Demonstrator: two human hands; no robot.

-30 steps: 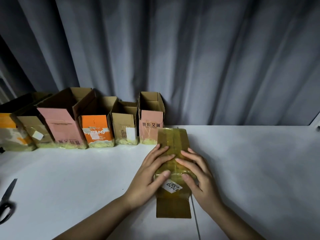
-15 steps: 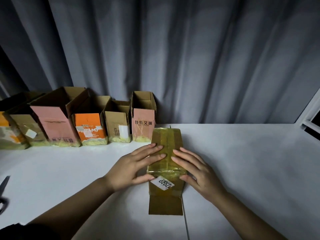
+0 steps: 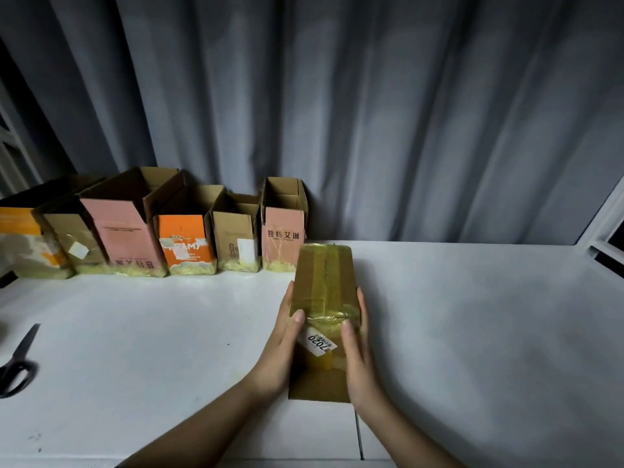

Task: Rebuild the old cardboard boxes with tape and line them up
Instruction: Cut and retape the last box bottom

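Two hands, left hand [image 3: 282, 349] and right hand [image 3: 358, 352], clamp taped box [image 3: 324, 282] flanks; long axis points away, apparently toward box row [image 3: 285, 228].

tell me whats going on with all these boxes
A person is rebuilding old cardboard boxes with tape. Both hands, left hand and right hand, hold the sides of a taped box lying on the white table, thumbs on top near its 7020 label. Six boxes stand open-topped in a row along the curtain; the held box lies just right of its end. Scissors lie at the table's left edge.
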